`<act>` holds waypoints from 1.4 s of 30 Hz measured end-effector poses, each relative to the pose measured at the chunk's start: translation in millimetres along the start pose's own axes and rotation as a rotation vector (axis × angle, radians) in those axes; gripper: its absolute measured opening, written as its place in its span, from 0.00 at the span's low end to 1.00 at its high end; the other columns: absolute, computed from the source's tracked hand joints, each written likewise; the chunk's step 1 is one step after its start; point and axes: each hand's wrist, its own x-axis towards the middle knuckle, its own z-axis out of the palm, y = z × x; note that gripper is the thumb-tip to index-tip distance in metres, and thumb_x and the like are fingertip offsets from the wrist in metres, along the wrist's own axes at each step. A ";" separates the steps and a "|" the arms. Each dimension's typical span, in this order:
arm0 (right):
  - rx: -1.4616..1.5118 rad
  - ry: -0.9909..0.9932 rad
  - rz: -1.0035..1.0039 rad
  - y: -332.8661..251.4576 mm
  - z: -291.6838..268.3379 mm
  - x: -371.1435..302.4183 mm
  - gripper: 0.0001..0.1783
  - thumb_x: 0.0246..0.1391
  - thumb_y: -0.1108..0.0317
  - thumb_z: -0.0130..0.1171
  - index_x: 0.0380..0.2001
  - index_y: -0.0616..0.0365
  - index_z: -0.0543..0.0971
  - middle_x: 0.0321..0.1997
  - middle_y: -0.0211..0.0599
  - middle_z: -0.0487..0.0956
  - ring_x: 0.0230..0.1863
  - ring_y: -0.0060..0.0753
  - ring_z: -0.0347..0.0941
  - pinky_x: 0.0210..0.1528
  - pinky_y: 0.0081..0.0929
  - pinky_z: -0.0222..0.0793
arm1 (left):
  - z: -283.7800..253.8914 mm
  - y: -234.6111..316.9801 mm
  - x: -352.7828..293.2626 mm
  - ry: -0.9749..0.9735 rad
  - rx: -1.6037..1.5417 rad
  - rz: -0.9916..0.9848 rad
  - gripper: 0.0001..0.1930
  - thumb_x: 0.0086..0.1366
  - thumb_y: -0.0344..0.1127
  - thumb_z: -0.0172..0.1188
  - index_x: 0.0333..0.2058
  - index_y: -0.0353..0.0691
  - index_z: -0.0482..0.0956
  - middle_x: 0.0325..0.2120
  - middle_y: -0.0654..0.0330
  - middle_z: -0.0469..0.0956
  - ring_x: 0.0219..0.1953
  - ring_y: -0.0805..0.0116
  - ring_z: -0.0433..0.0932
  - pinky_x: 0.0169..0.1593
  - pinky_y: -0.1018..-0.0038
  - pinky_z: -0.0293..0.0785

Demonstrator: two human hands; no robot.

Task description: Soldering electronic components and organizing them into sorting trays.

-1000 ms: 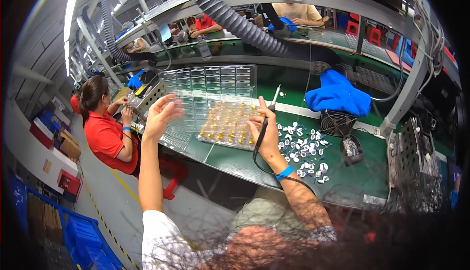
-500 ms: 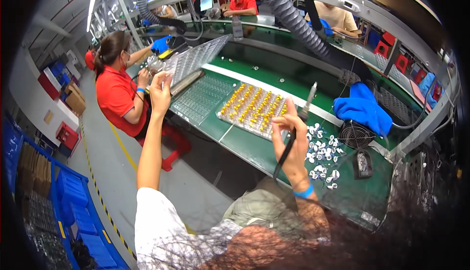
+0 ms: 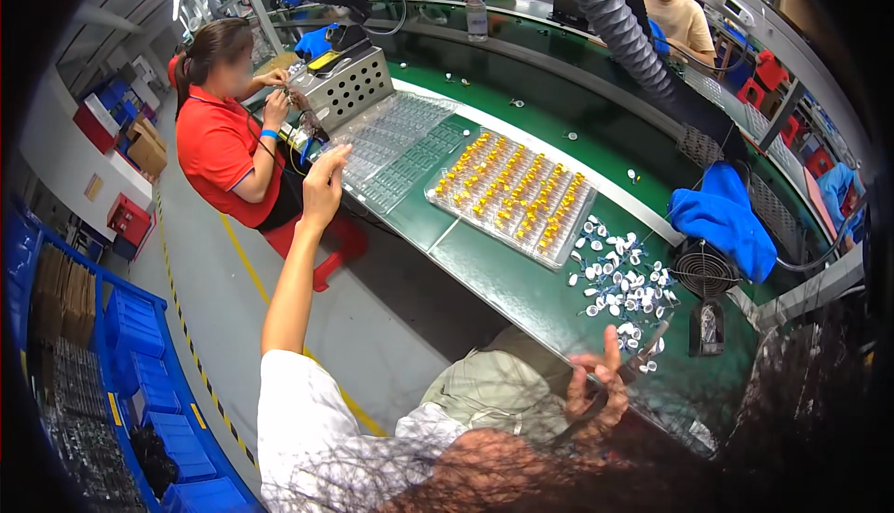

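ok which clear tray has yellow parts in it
The tray beside the loose white parts: it holds yellow pieces, while the clear trays further left show none.

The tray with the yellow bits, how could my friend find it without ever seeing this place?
Look for the long green table. On it, between the see-through trays on the left and the scattered white pieces on the right, lies the tray. Rows of yellow bits set it apart; its neighbours show none.
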 end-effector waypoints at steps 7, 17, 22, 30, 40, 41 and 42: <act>-0.033 0.007 0.004 11.1 -5.5 6.1 0.28 0.52 0.86 0.66 0.52 0.51 0.68 0.62 0.70 0.75 0.34 0.41 0.86 0.36 0.32 0.82 | -3.9 24.4 2.4 0.153 0.005 0.009 0.11 0.66 0.16 0.57 0.45 0.33 0.79 0.51 0.54 0.85 0.57 0.53 0.82 0.60 0.63 0.76; -0.275 -0.240 -0.290 -24.2 49.3 87.0 0.29 0.50 0.70 0.74 0.55 0.42 0.77 0.65 0.56 0.75 0.70 0.58 0.68 0.74 0.60 0.53 | -55.4 196.0 -12.8 0.147 0.258 0.476 0.09 0.65 0.24 0.64 0.43 0.41 0.77 0.49 0.52 0.85 0.52 0.50 0.82 0.53 0.57 0.78; -0.160 -0.175 -0.515 -45.8 106.3 123.4 0.14 0.52 0.71 0.64 0.44 0.46 0.80 0.60 0.41 0.83 0.67 0.50 0.72 0.71 0.59 0.61 | -60.1 235.3 -23.7 0.022 0.221 0.486 0.11 0.64 0.27 0.66 0.45 0.44 0.80 0.50 0.60 0.85 0.53 0.56 0.81 0.53 0.58 0.74; -0.106 -0.003 -0.468 -19.2 76.4 131.9 0.10 0.50 0.75 0.64 0.33 0.57 0.73 0.57 0.50 0.82 0.61 0.58 0.78 0.61 0.55 0.77 | -9.8 99.9 -32.2 -0.127 0.110 0.079 0.39 0.59 0.34 0.69 0.66 0.28 0.63 0.71 0.37 0.57 0.70 0.33 0.59 0.71 0.51 0.59; -0.019 -0.007 -0.514 -10.9 55.3 110.3 0.14 0.50 0.78 0.65 0.36 0.59 0.71 0.58 0.52 0.81 0.62 0.60 0.77 0.60 0.52 0.79 | 36.5 14.9 -22.0 -0.521 0.335 0.063 0.31 0.66 0.36 0.60 0.66 0.34 0.65 0.55 0.37 0.76 0.60 0.41 0.75 0.62 0.50 0.71; -0.017 -0.011 -0.519 -10.5 54.5 110.2 0.14 0.50 0.78 0.65 0.36 0.59 0.70 0.58 0.52 0.81 0.62 0.60 0.77 0.60 0.52 0.79 | 39.9 16.3 -16.9 -0.535 0.339 0.043 0.31 0.66 0.35 0.60 0.66 0.34 0.65 0.54 0.38 0.76 0.59 0.42 0.75 0.61 0.50 0.72; -0.023 -0.006 -0.530 -10.3 53.9 110.4 0.14 0.49 0.78 0.65 0.36 0.59 0.70 0.58 0.51 0.81 0.62 0.60 0.77 0.60 0.52 0.79 | 42.4 18.2 -12.0 -0.545 0.347 0.024 0.30 0.66 0.35 0.59 0.66 0.34 0.65 0.53 0.38 0.77 0.58 0.42 0.76 0.60 0.50 0.73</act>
